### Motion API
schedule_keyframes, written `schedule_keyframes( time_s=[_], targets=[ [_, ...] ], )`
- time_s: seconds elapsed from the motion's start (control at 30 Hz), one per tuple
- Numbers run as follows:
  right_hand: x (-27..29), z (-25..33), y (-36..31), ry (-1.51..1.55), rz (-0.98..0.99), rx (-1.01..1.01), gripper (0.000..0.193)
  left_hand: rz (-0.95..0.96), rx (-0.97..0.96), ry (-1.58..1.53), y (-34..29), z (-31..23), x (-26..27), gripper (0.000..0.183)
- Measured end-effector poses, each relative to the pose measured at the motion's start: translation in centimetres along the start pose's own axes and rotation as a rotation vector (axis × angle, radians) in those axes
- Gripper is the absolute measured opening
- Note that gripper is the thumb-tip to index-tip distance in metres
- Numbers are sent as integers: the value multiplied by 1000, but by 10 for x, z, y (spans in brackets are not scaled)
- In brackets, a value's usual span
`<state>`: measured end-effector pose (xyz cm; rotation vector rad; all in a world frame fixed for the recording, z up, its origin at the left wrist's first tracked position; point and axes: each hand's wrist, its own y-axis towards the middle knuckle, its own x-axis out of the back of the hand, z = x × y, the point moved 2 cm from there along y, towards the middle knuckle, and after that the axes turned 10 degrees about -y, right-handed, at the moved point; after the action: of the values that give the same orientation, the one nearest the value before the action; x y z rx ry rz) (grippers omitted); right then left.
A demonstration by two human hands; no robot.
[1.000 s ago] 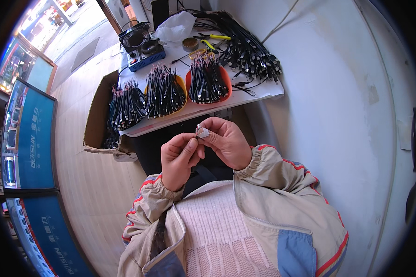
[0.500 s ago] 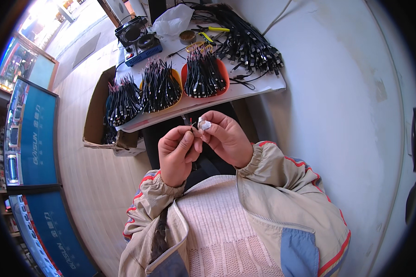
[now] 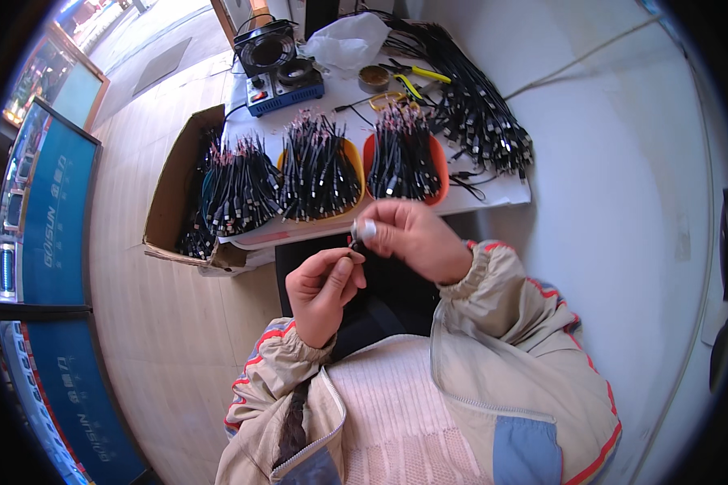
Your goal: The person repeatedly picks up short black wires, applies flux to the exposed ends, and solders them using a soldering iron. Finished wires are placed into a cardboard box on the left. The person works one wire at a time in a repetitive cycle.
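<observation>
Just in front of the table's near edge, my left hand (image 3: 325, 293) pinches a thin black cable between thumb and fingertips; most of the cable is hidden. A short bit of red wire shows above that pinch. My right hand (image 3: 416, 241) is close by, up and to the right, with thumb and forefinger pressed together and a white wrapping (image 3: 368, 229) at the fingertips. Motion blurs it, and whatever it pinches is too small to make out. Beyond the hands, bundles of short black cables (image 3: 402, 153) with pinkish wire ends stand in an orange-red tub (image 3: 442, 166) and a yellow tub (image 3: 354, 158).
A cardboard box (image 3: 168, 198) with more cables stands at the table's left. On the white table (image 3: 501, 192) are a small blue soldering pot with fan (image 3: 279, 99), a round tin (image 3: 373, 78), yellow-handled pliers (image 3: 429, 74), a plastic bag (image 3: 344, 40) and a cable heap (image 3: 477, 105). A wall is at right.
My right hand has moved right and slightly away from my left hand, which keeps its pinch on the cable. The whole view has shifted, so the table sits lower and further right.
</observation>
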<state>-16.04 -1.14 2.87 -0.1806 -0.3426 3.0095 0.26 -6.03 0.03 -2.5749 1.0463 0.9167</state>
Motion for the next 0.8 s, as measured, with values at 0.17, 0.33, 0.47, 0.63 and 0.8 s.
schedule_keyframes(
  time_s=[0.17, 0.33, 0.47, 0.63, 0.8],
  targets=[
    [16, 41, 108, -943, -227, 397, 26, -151, -134, -34, 11, -16, 32, 16],
    [-3, 39, 182, -1472, -428, 214, 28, -187, -130, -58, 13, -20, 45, 16],
    [-16, 35, 197, -1581, -469, 189, 27, -187, -105, -86, 14, -21, 50, 16],
    [-18, 29, 204, -1615, -465, 123, 25, -178, -86, -141, 10, -19, 53, 16],
    [-4, 45, 197, -1105, -564, 284, 24, -184, -116, -116, 0, -20, 49, 17]
  ],
)
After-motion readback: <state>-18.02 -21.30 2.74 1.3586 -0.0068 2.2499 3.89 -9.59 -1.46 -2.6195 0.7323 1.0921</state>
